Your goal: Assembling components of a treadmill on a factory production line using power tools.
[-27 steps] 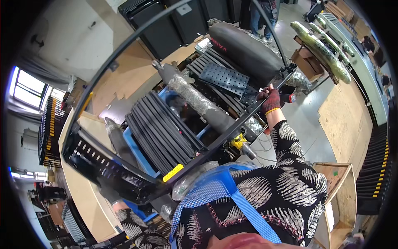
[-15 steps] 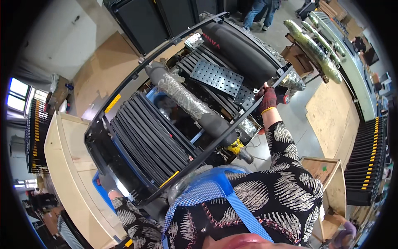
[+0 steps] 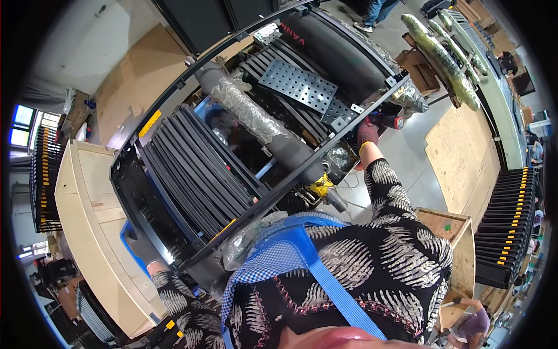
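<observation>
A large black rectangular metal frame stands tilted across a cart of parts in front of me. My right hand, in a dark red glove, is closed at the frame's right end around a dark power tool with a red end, apparently a cordless drill. Just left of it lies a perforated metal plate. My left hand, grey-gloved, is down by the frame's left end, beside a blue bin; its fingers are mostly hidden and blurred.
Inside the frame's outline lie a row of black bars, a plastic-wrapped roller and a thick dark roll. A pale wooden box stands at left. Racks of black frames and wrapped pieces are at right. Another person's legs show at the top.
My right hand has shifted slightly left and up, and the tool has swung up beside the frame's corner. The frame and cart appear further left and higher in view.
</observation>
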Motion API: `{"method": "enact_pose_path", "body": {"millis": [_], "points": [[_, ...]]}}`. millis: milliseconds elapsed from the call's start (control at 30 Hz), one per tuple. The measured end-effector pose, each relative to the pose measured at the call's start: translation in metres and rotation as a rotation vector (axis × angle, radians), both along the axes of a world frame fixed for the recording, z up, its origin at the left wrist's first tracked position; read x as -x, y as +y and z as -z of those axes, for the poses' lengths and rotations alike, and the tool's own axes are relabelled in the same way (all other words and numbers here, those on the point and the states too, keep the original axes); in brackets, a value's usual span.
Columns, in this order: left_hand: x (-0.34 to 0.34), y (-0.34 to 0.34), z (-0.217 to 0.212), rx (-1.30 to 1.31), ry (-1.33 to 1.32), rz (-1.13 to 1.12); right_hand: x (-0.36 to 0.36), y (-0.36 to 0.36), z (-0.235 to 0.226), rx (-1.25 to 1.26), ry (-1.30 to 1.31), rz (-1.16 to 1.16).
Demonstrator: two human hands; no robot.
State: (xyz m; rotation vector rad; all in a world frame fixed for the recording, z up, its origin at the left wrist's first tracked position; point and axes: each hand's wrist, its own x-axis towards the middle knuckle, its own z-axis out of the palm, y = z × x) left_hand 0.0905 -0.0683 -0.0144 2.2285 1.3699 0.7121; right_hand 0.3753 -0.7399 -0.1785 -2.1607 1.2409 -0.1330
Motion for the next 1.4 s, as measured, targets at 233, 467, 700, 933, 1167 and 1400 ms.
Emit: {"method": "enact_pose_path", "body": {"millis": [233,467,700,933,1167,1400], "points": [[0.059,-0.024,0.010,-0.169,-0.258,0.053,-0.010,0.019,-0.011,0.353,0.457,-1.014],[0.044,-0.098,-0.013,-0.047,-0.393,0.246,-0.015,-0.094,0.012,-0.425,-0.427,-0.524],[0.070,-0.218,-0.029,0.389,-0.509,0.428,0.107,-0.002,-0.197,-1.271,-0.580,-0.734],[0.075,-0.276,-0.043,0.844,-0.358,1.017,0.179,0.108,-0.239,-1.778,-0.420,-0.988],[0.116,-0.276,-0.018,1.487,-0.916,1.031,0.250,0.215,-0.226,-1.997,-0.031,-1.063],[0.162,-0.267,-0.055,1.018,-0.608,0.717,0.273,0.258,-0.199,-0.440,-0.653,-1.789]]}}
